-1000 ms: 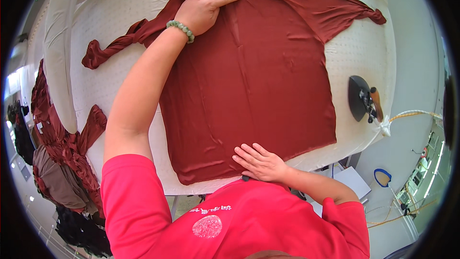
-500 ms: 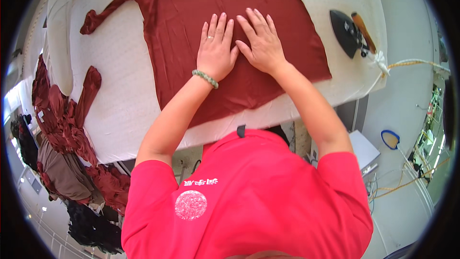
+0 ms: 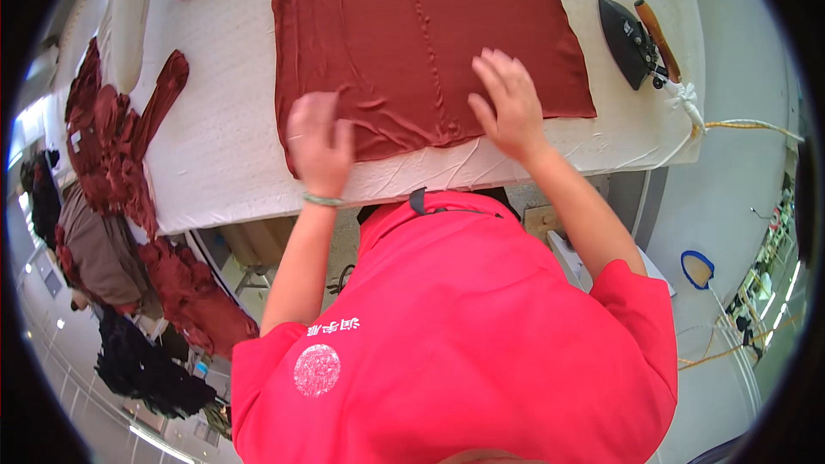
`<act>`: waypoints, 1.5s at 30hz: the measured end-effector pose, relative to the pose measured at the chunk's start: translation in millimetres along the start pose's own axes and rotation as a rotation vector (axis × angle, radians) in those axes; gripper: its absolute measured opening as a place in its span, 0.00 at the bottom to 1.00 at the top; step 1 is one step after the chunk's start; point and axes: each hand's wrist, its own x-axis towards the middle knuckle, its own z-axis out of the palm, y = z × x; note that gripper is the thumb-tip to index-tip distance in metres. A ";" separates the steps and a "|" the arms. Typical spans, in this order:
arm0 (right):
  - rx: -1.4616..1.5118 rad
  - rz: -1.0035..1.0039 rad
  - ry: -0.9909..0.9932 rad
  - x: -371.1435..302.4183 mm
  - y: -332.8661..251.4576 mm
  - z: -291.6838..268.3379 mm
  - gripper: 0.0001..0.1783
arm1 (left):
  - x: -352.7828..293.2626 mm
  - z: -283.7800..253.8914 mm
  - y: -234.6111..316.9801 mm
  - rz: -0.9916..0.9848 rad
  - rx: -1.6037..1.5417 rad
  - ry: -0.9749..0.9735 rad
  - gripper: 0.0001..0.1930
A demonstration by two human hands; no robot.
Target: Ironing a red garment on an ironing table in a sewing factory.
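Observation:
A dark red long-sleeved top [image 3: 378,43] lies spread on the white padded table, its lower edge toward me and wrinkles running down its middle. My left hand [image 3: 320,144], a beaded bracelet at its wrist, is over the garment's lower left corner. Motion blurs it, but the thumb stands apart from the fingers and it holds nothing. Over the lower right part is my right hand [image 3: 514,107], fingers extended and empty. Whether either hand touches the cloth, I cannot tell. To the right, an iron [image 3: 626,43] with a wooden handle rests on the table.
A hose [image 3: 748,125] runs from the iron off the right edge of the white table [image 3: 219,133]. Crumpled dark red garments [image 3: 112,146] hang over the left edge, beside brown cloth [image 3: 107,249] and black cloth [image 3: 155,369]. A padded white arm [image 3: 133,26] stands at the far left.
Both hands have come back toward me and moved apart, from the garment's middle to its lower part. The view has shifted, and the hem shows more wrinkles.

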 end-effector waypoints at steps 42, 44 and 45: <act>-0.133 -0.181 -0.223 24.2 -50.4 62.8 0.45 | -72.6 -33.6 -92.6 -0.445 0.476 -0.061 0.16; -0.138 -0.176 -0.216 23.8 -49.1 62.3 0.45 | -67.2 -33.6 -83.2 -0.489 0.482 -0.091 0.14; -0.131 -0.173 -0.217 22.7 -48.4 62.6 0.45 | -61.8 -34.3 -76.2 -0.535 0.489 -0.122 0.12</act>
